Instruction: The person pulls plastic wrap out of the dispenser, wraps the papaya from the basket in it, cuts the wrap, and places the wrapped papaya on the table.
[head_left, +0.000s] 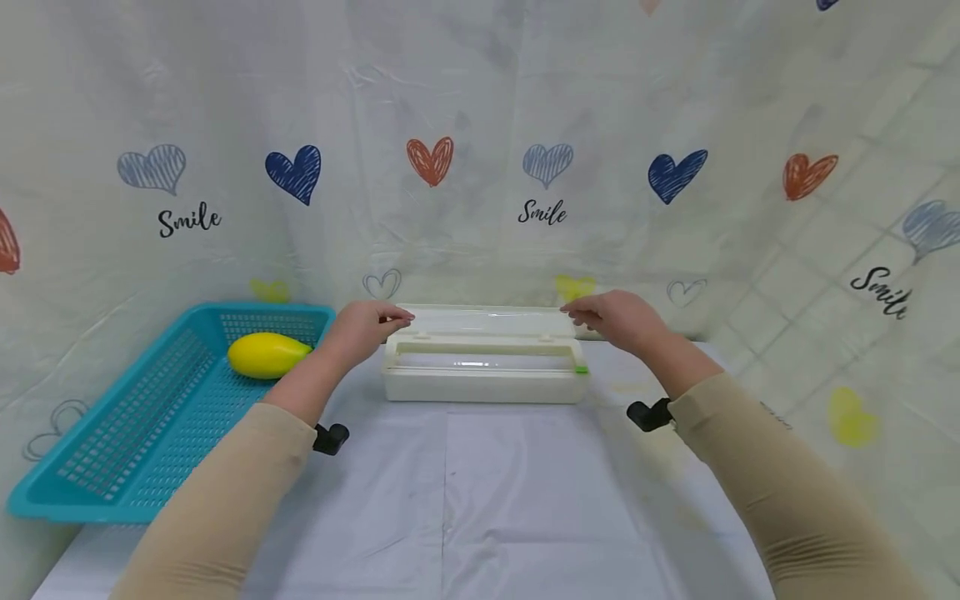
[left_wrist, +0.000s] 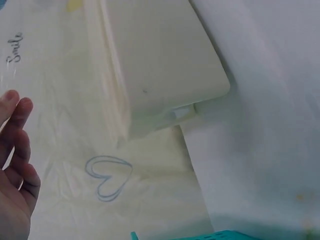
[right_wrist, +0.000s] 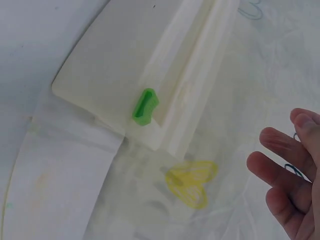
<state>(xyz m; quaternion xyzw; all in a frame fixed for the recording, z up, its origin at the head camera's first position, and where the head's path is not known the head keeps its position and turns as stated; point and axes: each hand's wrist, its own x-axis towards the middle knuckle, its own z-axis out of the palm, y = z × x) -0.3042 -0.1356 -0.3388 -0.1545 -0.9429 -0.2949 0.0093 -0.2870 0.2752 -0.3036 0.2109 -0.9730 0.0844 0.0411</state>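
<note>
A long white cling film dispenser [head_left: 486, 386] lies on the table with its lid [head_left: 442, 321] raised at the back. Inside it the film roll shows through the slot, and a green slide cutter [right_wrist: 145, 107] sits at its right end. Thumb and forefinger of my left hand [head_left: 367, 327] pinch at the left, level with the raised lid. Mirroring it, my right hand [head_left: 618, 319] pinches at the right. Between them clear cling film seems stretched; it is hard to see, with faint glints. In both wrist views the fingers are apart from the dispenser's body.
To the left stands a turquoise plastic basket [head_left: 97, 417] with a yellow oblong fruit or vegetable [head_left: 266, 356] in it. A white cloth [head_left: 480, 500] covers the table. Behind it hangs a pale curtain [head_left: 480, 100] printed with hearts.
</note>
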